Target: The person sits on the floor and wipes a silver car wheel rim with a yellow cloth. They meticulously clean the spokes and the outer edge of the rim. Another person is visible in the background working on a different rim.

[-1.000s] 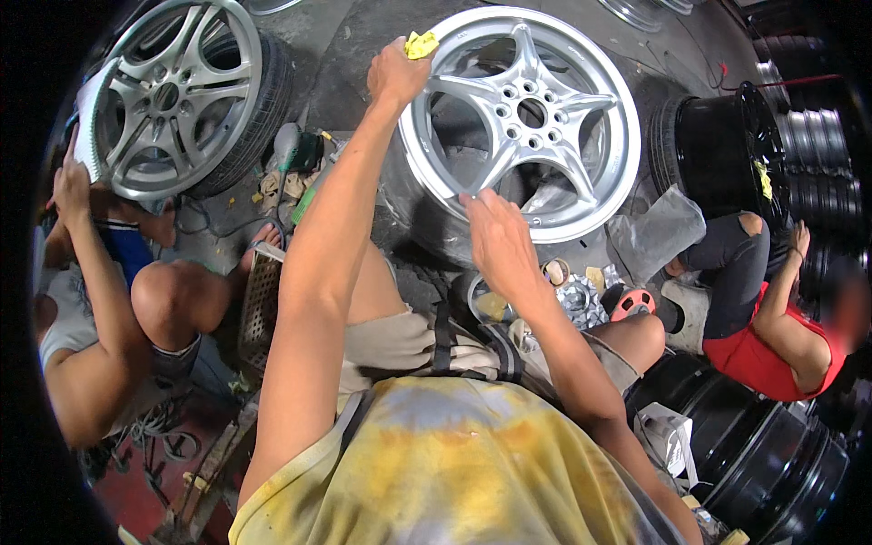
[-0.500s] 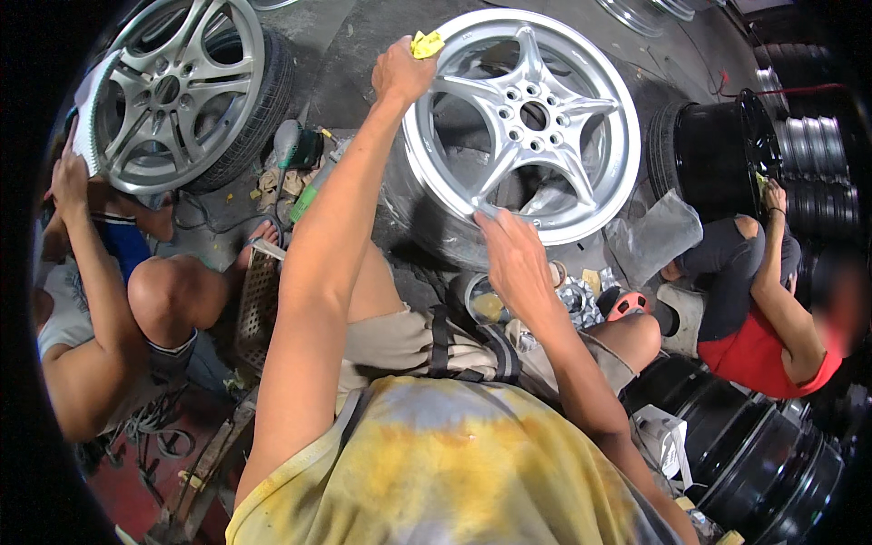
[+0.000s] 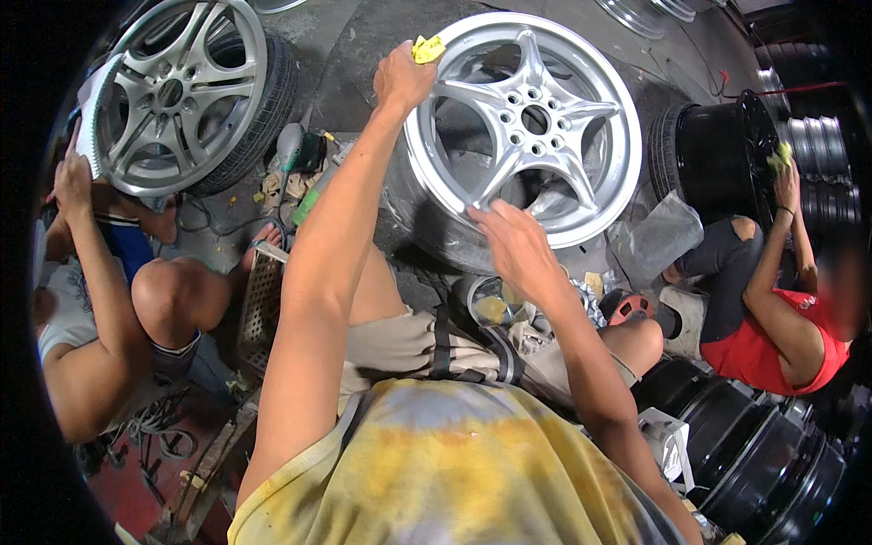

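Observation:
A silver star-spoked wheel rim [image 3: 534,116] lies tilted on a tyre [image 3: 445,238] in front of me. My left hand [image 3: 405,76] is at the rim's upper left edge, closed on a crumpled yellow piece [image 3: 427,49]; cloth or paper, I cannot tell which. My right hand [image 3: 516,234] is at the near lower edge of the rim, below a spoke's end. Its fingers are pinched together against the lip, and whatever they hold is mostly hidden; a bit of grey shows at the fingertips.
At left, a person holds a pale sheet [image 3: 88,113] against a second wheel [image 3: 169,94]. At right, another person in red holds a yellow-green piece [image 3: 781,156] beside a black wheel [image 3: 718,154]. A perforated basket [image 3: 262,304], plastic bag [image 3: 656,236] and several black rims [image 3: 754,445] lie around me.
My right hand has shifted slightly left along the rim's lower lip. My left hand stays nearly in place. The person at right has raised the hand with the yellow-green piece.

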`<state>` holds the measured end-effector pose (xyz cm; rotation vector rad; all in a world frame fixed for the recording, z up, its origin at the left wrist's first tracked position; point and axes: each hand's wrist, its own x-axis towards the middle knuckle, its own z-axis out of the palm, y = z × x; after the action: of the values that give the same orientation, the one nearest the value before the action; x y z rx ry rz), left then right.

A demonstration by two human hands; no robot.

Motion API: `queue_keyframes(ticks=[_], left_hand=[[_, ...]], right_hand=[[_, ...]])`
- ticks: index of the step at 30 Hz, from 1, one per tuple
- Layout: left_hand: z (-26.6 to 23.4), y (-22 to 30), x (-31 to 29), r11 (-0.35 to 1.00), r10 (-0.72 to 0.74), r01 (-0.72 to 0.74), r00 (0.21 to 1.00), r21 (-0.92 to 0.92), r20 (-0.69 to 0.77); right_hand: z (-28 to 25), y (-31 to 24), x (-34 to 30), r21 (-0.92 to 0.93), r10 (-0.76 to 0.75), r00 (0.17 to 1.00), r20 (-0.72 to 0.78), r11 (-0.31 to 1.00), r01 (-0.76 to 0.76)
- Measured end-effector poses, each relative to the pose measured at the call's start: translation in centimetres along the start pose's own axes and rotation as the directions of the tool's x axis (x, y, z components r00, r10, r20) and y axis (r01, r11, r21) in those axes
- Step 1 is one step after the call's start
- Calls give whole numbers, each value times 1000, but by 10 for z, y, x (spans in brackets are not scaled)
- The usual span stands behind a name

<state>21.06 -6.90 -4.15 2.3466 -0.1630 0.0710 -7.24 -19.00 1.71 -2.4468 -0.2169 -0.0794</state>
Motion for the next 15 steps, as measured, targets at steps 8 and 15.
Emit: queue_keyframes(ticks=[8,15], left_hand=[[1,3,3,1000,0,0,1000,-7,10],[0,1,0,1000,-1,0,1000,12,14]], right_hand=[[-3,2,15,26,9,1000,28,1000,-10],[-6,8,7,-59,-68,996,53,996,71]])
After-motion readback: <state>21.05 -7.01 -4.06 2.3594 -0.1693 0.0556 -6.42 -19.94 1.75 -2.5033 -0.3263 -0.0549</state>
